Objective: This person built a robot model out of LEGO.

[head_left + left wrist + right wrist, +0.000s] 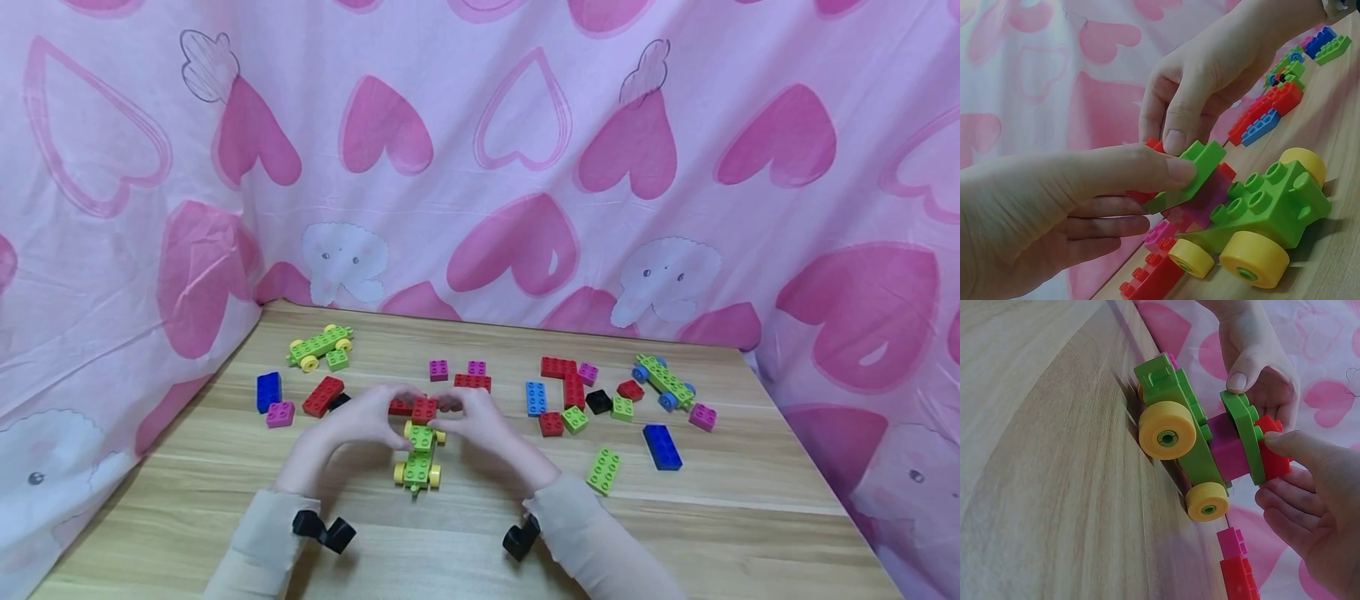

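In front of me stands a toy car base (417, 472) of green building bricks with yellow wheels (1167, 430). A magenta brick (1229, 448) rises from its studs, topped by a flat green brick (1242, 425). On one end of the green brick sits a red brick (1277, 456). My left hand (367, 421) pinches the green brick, thumb across its studded side. From the other side, my right hand (482, 418) pinches the red brick between thumb and fingers. The undersides of both grips are partly hidden.
Another yellow-wheeled base (321, 345) stands back left, a blue-wheeled one (664, 382) back right. Loose bricks lie around: a dark blue brick (662, 447), a long green brick (603, 471), a red brick (323, 396). A pink heart-print curtain (517, 167) hangs behind the table.
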`<state>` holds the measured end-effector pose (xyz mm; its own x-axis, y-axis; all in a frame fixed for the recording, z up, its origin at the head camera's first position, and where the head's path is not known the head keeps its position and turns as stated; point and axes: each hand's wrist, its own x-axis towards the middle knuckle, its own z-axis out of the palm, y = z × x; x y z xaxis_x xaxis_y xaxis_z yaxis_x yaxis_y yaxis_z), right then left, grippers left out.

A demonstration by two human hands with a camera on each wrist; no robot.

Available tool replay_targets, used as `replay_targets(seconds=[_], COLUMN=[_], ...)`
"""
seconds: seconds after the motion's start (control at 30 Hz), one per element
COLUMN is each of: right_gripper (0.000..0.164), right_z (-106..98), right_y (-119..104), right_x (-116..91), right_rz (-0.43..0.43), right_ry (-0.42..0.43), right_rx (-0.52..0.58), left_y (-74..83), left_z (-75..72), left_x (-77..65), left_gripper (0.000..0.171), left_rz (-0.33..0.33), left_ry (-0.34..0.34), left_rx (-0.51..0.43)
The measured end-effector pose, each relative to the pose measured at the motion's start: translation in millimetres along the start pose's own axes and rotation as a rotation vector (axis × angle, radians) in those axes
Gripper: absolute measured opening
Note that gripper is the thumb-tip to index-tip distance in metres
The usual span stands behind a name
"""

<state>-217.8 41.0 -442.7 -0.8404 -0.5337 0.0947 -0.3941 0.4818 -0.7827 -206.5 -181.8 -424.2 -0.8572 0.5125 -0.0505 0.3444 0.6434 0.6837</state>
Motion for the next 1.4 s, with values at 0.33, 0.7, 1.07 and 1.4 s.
replay_targets(seconds=[0.33,0.7,1.07,1.4], right_gripper=[0.039,0.043,0.057,0.073], right_z=[2.3,0.9,1.4,4.0], right_y=[0.2,-0.8,-2.0,-5.3], right_x=[1.5,-0.8,-8.8,-16.2], right_rz=[-0.016,0.015,0.046,0.013], right_ry=[0.014,0.009,0.002,-0.023], right_rx=[-0.013,0.003,0.03,-0.028], left_y=[-0.9,-3.7,-0.9,-13.4], left_z=[-2.0,-4.8,-17.1,-45.8], left_x=[-0.8,-0.4,-5.8,-6.7], left_gripper=[0.076,0.08,0.068,0.047], left_rz=[0.001,0.038,0.023,0.014], left_ry=[-0.005,-0.027,-0.021,0.127], left_rx=[0.003,0.006,-0.057,0.082])
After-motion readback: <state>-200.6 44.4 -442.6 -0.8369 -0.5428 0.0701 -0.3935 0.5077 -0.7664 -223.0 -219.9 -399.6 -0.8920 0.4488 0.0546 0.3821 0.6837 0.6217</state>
